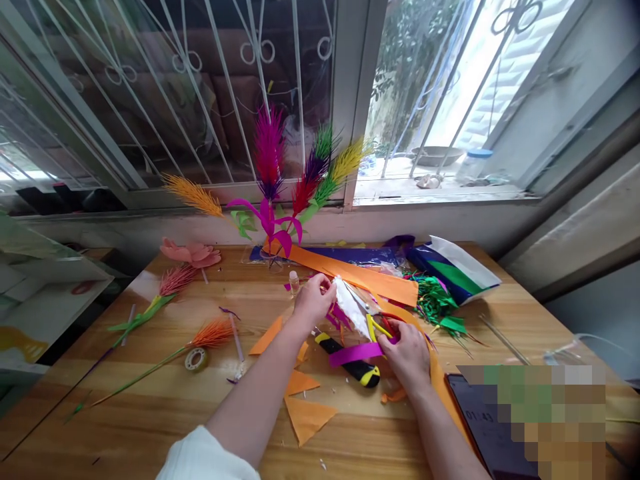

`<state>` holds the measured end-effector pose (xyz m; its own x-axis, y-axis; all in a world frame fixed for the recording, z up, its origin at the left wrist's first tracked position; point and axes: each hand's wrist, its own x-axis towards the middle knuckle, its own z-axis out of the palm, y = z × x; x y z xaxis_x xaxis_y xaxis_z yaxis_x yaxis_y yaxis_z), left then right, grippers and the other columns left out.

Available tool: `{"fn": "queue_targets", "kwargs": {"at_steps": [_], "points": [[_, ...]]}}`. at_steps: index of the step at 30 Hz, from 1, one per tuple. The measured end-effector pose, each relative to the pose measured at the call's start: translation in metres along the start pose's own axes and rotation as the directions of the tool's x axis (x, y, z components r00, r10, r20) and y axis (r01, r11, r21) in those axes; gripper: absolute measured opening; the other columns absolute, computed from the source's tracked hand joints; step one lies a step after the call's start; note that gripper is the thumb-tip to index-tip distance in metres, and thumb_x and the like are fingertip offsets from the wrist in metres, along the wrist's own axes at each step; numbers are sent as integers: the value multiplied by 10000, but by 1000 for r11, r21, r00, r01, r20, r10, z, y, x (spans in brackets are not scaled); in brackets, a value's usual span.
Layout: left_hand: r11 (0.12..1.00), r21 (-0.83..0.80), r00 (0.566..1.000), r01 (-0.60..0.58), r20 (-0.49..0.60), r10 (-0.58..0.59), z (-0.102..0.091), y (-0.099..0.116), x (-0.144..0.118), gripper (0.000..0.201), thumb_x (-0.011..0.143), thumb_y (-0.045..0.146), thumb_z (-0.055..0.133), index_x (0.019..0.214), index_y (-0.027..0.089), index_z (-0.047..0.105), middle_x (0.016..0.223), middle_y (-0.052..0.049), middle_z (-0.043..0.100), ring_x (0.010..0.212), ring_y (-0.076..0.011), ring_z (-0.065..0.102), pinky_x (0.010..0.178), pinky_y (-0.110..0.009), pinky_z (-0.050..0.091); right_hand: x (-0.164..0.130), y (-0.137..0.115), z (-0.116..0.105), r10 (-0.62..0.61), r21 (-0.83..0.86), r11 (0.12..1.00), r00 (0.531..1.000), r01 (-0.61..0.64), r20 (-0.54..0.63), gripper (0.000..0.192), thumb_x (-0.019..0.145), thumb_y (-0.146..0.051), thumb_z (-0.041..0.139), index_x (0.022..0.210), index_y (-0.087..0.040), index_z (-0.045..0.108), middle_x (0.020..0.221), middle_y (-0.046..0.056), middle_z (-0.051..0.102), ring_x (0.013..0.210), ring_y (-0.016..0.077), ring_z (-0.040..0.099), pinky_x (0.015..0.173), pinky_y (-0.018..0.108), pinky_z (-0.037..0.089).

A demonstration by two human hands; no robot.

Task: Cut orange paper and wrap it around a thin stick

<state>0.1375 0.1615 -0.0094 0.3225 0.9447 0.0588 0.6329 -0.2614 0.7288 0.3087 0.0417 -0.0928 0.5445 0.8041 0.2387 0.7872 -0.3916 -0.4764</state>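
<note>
My left hand (pixel 314 298) is closed, its fingertips pinched at the upper end of a white fluffy piece that looks like cotton wool (pixel 350 308). My right hand (pixel 409 350) curls its thumb and fingers around the right end of a purple paper strip (pixel 353 355). Just above those fingers lie pliers with yellow and red handles (pixel 371 321), partly under the white piece; whether the fingers also touch the handles is hard to tell. A black and yellow utility knife (pixel 350 360) lies under the purple strip. Orange paper scraps (pixel 310 419) are scattered in front.
Orange paper strips (pixel 350 272), green tinsel (pixel 434 300) and a rolled packet (pixel 455 270) lie behind. Colourful artificial stems (pixel 270 150) stand at the window. Left are a tape roll (pixel 195 360) and loose stems (pixel 213 333); a small bottle (pixel 294 283) is near my left hand. A phone (pixel 485 420) lies right.
</note>
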Motion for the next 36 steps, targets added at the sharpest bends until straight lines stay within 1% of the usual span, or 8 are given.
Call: {"fn": "queue_targets", "kwargs": {"at_steps": [4,9,13,18,21,25,29,36], "points": [[858,-513,997,21,-48,-53,-15,-12,-22,192,698,344,527,647,182,435,579,21,530,552,-123,567,515,-230,444,5,5,3,-7,-32,999,1000,7,-23,310,661,-295,499,926,-152,575,869,86,577,852,240,515,780,352,398],[638,-751,974,171,30,-226,-13,-23,-61,294,614,309,628,742,197,389,660,36,527,575,-145,603,473,-254,481,5,6,-1,-60,-41,998,996,58,-65,365,669,-336,507,979,-149,550,892,97,577,882,264,513,794,392,404],[661,-718,966,217,60,-252,-6,-29,-85,268,630,312,615,746,192,405,680,27,538,527,-113,578,414,-202,442,-12,-26,-20,-254,107,959,963,262,-86,451,705,-380,521,1104,-175,477,1065,105,539,1015,262,465,892,413,362],[713,-670,972,207,60,-226,-1,-33,-96,228,637,277,606,730,193,415,622,52,519,412,-57,472,396,-182,400,-24,-78,-23,-710,358,685,691,634,136,478,768,-253,506,1229,-225,382,1283,58,408,1224,225,276,978,400,306],[782,-591,976,198,43,-215,-3,-33,-98,198,679,305,565,749,196,415,641,41,528,417,-65,471,406,-195,394,-12,-88,-10,-764,419,621,632,663,132,219,782,-168,478,969,-227,576,1080,44,578,1160,223,373,940,412,345],[992,-103,987,67,-136,-81,-7,-31,-100,217,804,386,384,894,204,460,827,-33,587,660,-138,566,559,-250,418,5,-85,3,-789,442,586,603,679,120,149,771,-137,486,828,-207,605,869,49,638,955,211,517,854,393,400],[941,322,990,-102,-60,128,-1,-32,-98,289,838,396,294,912,211,502,894,-72,574,791,-188,550,601,-267,389,7,-84,2,-792,427,595,587,681,167,115,777,-168,494,817,-182,601,802,66,625,827,202,529,759,357,425],[981,-129,990,-143,-38,140,0,-41,-86,232,808,359,383,676,217,510,662,-33,524,596,-152,487,557,-243,335,8,-93,-24,-772,418,635,551,650,317,191,799,-371,477,772,-209,572,738,39,563,760,193,472,667,305,404]]}}
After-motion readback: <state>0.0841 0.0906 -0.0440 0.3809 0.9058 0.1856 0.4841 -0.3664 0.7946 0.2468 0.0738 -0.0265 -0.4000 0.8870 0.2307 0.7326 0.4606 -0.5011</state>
